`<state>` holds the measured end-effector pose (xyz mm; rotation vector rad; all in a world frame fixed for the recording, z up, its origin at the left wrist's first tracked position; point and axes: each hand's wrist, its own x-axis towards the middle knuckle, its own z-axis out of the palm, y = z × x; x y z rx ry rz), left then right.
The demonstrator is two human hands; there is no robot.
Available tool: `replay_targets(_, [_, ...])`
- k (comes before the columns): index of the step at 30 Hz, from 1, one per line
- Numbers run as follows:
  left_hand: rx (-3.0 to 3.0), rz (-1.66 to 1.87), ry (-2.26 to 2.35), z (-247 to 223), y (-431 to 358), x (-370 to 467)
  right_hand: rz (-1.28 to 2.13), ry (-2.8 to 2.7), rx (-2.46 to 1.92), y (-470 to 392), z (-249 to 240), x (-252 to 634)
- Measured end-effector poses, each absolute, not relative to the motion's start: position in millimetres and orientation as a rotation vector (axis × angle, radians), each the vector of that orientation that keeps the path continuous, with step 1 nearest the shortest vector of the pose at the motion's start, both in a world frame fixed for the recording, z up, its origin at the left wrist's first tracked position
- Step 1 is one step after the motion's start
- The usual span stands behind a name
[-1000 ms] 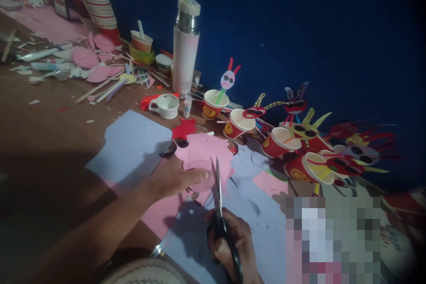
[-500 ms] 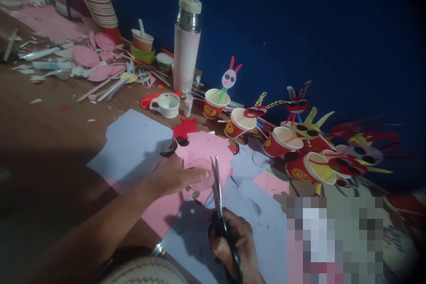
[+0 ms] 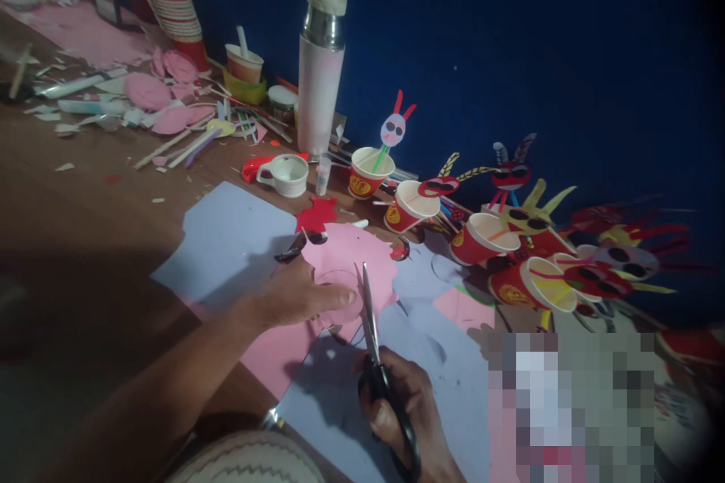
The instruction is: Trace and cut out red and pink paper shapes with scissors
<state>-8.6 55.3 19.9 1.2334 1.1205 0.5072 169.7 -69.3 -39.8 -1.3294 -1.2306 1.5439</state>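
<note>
My left hand (image 3: 303,298) is closed on a sheet of pink paper (image 3: 354,249), with the thumb flat on top and the other fingers out of sight beneath it. A round outline shows on the paper by the thumb, and the sheet's edge has curved bites cut out. In my right hand (image 3: 399,400) are black-handled scissors (image 3: 371,324), pointing away from me. Their blades lie along the paper just right of my left thumb and look nearly together. Below the hands lie blue paper sheets (image 3: 453,362) and more pink paper (image 3: 266,355).
Red paper cups (image 3: 368,173) with paper faces on straws run along the wall to the right. A tall flask (image 3: 320,83), a white mug (image 3: 286,175) and a small tube (image 3: 322,176) stand behind the paper. Scraps and pink cutouts (image 3: 147,90) litter the far left, near stacked cups (image 3: 170,7).
The scissor tips have shifted slightly left over the pink paper, and the right hand has edged a little to the right. My left hand keeps its hold. The view has moved slightly.
</note>
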Motion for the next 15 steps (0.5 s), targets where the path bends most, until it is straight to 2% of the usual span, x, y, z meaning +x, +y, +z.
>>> replay_targets(9, [1.211,0.579,1.180,25.2,51.6,-3.8,1.536,-1.204,-1.293,-67.6,-35.8,168.2])
replay_targets(15, [1.241,0.501,1.279,28.2,50.5,-6.7,1.555,-1.162,-1.317,-69.0,-35.9,167.0])
